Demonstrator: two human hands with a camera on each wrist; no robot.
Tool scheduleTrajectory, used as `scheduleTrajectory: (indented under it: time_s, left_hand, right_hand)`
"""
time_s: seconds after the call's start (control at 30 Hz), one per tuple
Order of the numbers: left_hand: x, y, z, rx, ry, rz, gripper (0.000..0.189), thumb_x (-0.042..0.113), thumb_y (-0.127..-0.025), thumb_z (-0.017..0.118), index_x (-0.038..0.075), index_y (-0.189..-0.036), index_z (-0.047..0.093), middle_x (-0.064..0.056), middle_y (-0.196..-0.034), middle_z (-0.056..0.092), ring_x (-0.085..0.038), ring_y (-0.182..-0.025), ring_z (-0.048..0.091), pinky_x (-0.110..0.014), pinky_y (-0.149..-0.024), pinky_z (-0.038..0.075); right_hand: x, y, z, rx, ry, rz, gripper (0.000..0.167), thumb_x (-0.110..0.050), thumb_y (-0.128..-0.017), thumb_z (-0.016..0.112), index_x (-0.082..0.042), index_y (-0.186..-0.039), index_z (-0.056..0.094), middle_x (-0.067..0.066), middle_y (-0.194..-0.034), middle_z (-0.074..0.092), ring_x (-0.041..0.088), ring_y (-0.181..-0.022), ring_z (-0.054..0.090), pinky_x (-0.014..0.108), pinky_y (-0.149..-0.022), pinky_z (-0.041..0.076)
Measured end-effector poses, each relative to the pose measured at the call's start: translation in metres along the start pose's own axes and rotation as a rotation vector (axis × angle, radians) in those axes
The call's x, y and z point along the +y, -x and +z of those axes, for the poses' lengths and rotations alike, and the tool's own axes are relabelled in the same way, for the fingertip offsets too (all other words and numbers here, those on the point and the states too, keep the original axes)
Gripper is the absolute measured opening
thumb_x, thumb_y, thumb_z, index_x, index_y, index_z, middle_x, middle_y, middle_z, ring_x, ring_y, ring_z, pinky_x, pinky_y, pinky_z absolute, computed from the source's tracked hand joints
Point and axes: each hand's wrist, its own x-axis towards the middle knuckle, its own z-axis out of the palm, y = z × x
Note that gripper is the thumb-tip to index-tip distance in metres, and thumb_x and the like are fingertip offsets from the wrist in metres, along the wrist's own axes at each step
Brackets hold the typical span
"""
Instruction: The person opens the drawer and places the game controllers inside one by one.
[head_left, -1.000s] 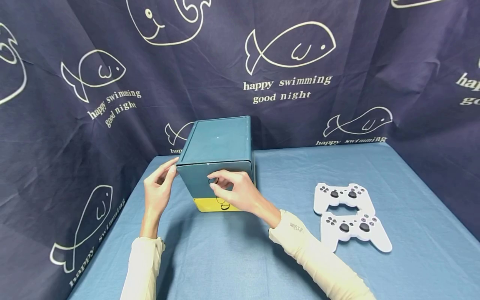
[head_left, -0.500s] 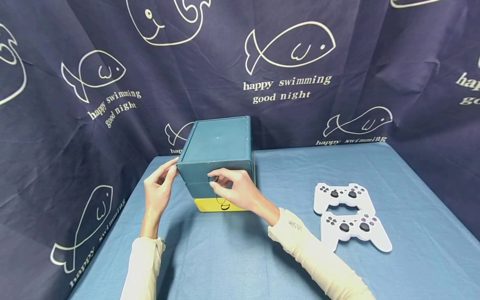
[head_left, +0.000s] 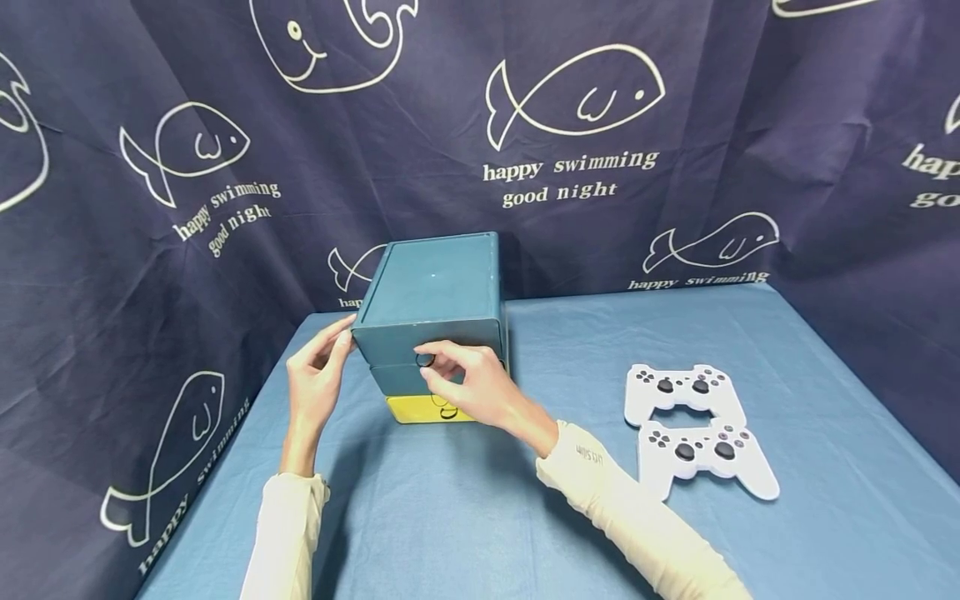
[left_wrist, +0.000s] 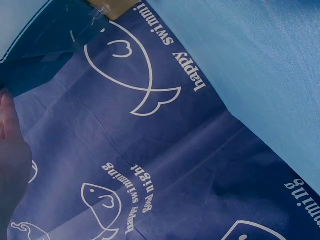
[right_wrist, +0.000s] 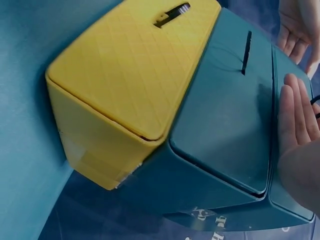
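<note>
A small drawer unit (head_left: pixel 427 279) stands near the back of the table, teal on top with a yellow bottom drawer (head_left: pixel 420 410). Its teal top drawer (head_left: pixel 386 343) sits flush above another teal drawer (head_left: pixel 397 382). My right hand (head_left: pixel 480 385) is at the top drawer's front, thumb and index finger pinching its black ring pull (head_left: pixel 425 360). The other fingers of that hand lie along the front in the right wrist view. My left hand (head_left: pixel 315 375) touches the unit's upper left front corner with its fingertips and thumb; the left wrist view shows those fingers only in part.
Two white game controllers, one farther back (head_left: pixel 684 392) and one nearer (head_left: pixel 708 458), lie touching on the right of the blue tablecloth (head_left: pixel 570 333). A dark blue fish-print curtain (head_left: pixel 420 158) closes off the back and sides. A black pull (right_wrist: pixel 172 15) sits on the yellow drawer.
The top drawer, slightly pulled out with a dark gap along its upper edge one second ago, has gone back flush, revealing the seam below it. Both hands stay nearly in place.
</note>
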Motion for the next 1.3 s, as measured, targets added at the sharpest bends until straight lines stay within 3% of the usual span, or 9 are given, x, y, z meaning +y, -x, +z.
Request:
scheduleTrajectory:
  time_s: [0.37,0.53,1.0,1.3]
  left_hand:
    - [0.001,0.000,0.000,-0.009,0.027,-0.004,0.027,-0.001,-0.101,0.064,-0.004,-0.127,0.071,0.004,-0.105,0.076,-0.007,-0.090,0.074,-0.021,-0.085,0.054]
    - [0.001,-0.001,0.001,-0.006,0.033,0.009,0.027,-0.002,-0.101,0.063,-0.005,-0.127,0.071,0.003,-0.104,0.076,-0.008,-0.089,0.074,-0.021,-0.084,0.055]
    - [0.002,-0.001,0.000,-0.002,0.020,0.013,0.026,0.000,-0.102,0.063,-0.004,-0.127,0.072,0.002,-0.104,0.077,-0.008,-0.089,0.074,-0.021,-0.084,0.055]
    - [0.000,-0.001,0.000,-0.007,0.023,0.006,0.026,0.002,-0.103,0.063,-0.003,-0.127,0.072,0.003,-0.105,0.077,-0.009,-0.089,0.074,-0.022,-0.086,0.055]
  right_hand:
    - [0.005,0.032,0.004,0.092,0.010,-0.153,0.046,0.005,-0.089,0.072,0.002,-0.134,0.061,0.004,-0.090,0.075,0.013,-0.080,0.071,0.026,-0.078,0.058]
    - [0.013,0.043,-0.001,0.115,0.010,-0.154,0.040,0.007,-0.088,0.071,0.005,-0.127,0.064,0.006,-0.089,0.074,0.016,-0.078,0.071,0.028,-0.074,0.058]
    - [0.033,0.051,-0.005,-0.109,0.129,0.025,0.035,-0.007,-0.094,0.072,-0.002,-0.128,0.067,0.000,-0.090,0.073,0.010,-0.081,0.070,0.027,-0.078,0.057]
    - [0.033,0.046,0.002,-0.168,0.136,0.010,0.035,-0.006,-0.094,0.071,-0.002,-0.129,0.066,0.000,-0.092,0.074,0.009,-0.084,0.070,0.025,-0.078,0.057]
